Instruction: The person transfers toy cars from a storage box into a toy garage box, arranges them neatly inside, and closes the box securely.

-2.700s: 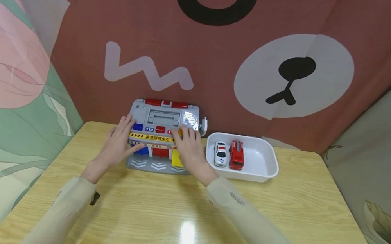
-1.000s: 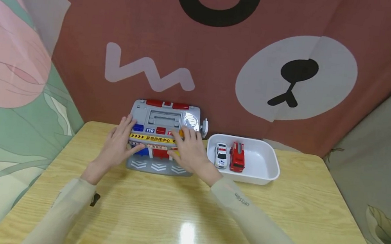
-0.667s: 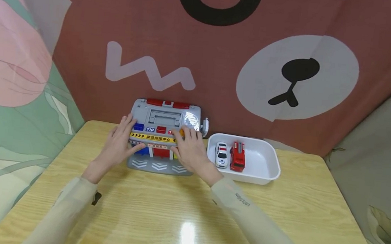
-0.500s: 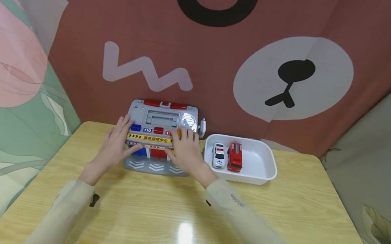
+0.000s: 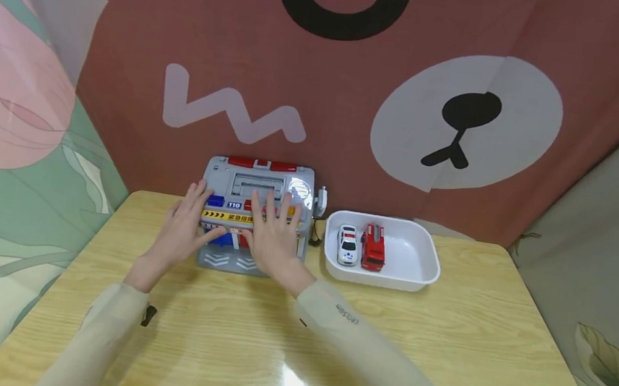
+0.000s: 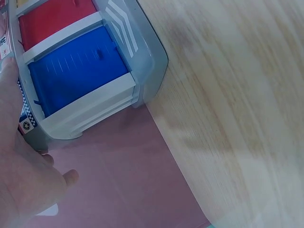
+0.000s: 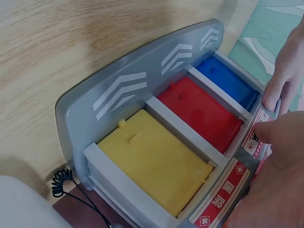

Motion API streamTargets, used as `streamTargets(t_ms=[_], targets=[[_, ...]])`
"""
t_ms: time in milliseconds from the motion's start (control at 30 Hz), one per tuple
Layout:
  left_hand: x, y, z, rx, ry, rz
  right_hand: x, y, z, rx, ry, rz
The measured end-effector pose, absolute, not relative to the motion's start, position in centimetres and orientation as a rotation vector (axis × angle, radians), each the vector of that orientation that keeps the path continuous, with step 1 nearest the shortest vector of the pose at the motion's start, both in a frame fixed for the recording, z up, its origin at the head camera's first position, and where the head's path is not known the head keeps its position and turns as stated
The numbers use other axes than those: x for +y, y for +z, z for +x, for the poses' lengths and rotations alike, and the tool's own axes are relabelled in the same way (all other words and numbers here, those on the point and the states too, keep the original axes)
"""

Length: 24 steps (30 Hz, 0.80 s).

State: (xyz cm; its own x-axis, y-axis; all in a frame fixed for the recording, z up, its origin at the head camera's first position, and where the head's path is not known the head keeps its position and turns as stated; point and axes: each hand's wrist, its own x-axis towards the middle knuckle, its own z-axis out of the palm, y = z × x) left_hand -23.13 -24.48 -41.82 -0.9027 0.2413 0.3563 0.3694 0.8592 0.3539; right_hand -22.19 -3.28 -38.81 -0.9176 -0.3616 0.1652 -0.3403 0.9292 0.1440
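A grey toy garage point(image 5: 302, 183) with red lights along its back edge stands against the backdrop. Its blue door point(image 6: 78, 71), red door point(image 7: 197, 111) and yellow door point(image 7: 152, 156) are all closed. My left hand point(image 5: 176, 230) holds the garage's left front corner, thumb on the front and fingers along the side and top. Over the middle of the front, my right hand point(image 5: 274, 239) lies with straight, spread fingers reaching across the button row, its thumb at the front edge above the red door. The right hand hides the red button in part.
Right of the garage stands a white tray point(image 5: 410, 252) holding a white toy police car point(image 5: 348, 245) and a red toy fire truck point(image 5: 374, 248). A coiled black cord point(image 7: 61, 180) hangs between garage and tray. The wooden table point(image 5: 471, 320) stretches toward me.
The yellow door, standing out from the front at first, has closed. My right hand has moved left from the yellow button to the middle of the garage. The left hand stays put.
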Motion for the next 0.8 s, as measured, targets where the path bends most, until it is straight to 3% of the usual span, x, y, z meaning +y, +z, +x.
streamTargets(t_ms=[800], targets=[[-24.62, -41.89, -23.11, -2.728, -0.609, -0.472, -3.21, -37.79, -22.05, -2.926, -0.249, 0.544]])
